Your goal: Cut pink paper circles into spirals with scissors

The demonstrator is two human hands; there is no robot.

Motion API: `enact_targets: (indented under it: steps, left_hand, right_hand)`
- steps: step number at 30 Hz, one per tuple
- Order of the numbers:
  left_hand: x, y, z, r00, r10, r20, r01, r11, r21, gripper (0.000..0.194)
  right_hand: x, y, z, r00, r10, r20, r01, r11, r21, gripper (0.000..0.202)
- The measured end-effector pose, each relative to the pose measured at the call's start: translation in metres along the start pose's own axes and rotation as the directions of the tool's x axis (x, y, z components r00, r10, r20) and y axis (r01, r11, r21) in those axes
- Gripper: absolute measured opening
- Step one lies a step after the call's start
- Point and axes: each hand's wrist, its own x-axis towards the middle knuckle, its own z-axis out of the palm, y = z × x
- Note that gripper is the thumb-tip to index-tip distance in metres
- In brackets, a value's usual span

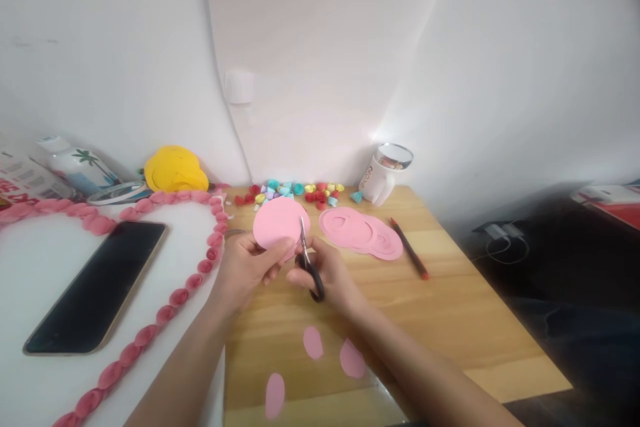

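Observation:
A round piece of pink paper (276, 220) is pinched at its lower edge by my left hand (245, 263), thumb on top. My right hand (333, 273) grips a pair of scissors (315, 277) by the black handles. Their metal blades point up and lie over the disc's right edge; whether they are cutting into it I cannot tell. Just right of the hands, several pink paper circles (345, 227) overlap on the wooden table (430, 333). Small pink paper pieces (313, 343) lie loose below my hands.
Beyond the circles lie a dark pen (410, 250) and a white mug (383, 173). Small coloured paper rolls (285, 190) line the wall. At left, pink paper rosettes (145, 335) edge a white board bearing a phone (100, 287); yellow paper (176, 170) and a bottle (80, 163) stand behind.

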Motion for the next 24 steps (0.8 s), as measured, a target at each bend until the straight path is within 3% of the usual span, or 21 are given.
enact_targets:
  steps: [10, 24]
  left_hand:
    - [-0.0003, -0.0014, -0.0014, 1.0, 0.021, 0.014, -0.022, 0.997, 0.08, 0.028]
    - [-0.001, -0.0021, -0.003, 0.999, 0.029, 0.036, -0.03, 0.999, 0.037, 0.025]
  right_hand:
    - [0.0001, -0.002, -0.001, 0.997, -0.075, -0.022, 0.074, 0.997, -0.037, 0.053]
    - [0.0002, -0.0046, -0.0004, 0.998, -0.057, -0.006, 0.057, 0.997, -0.047, 0.054]
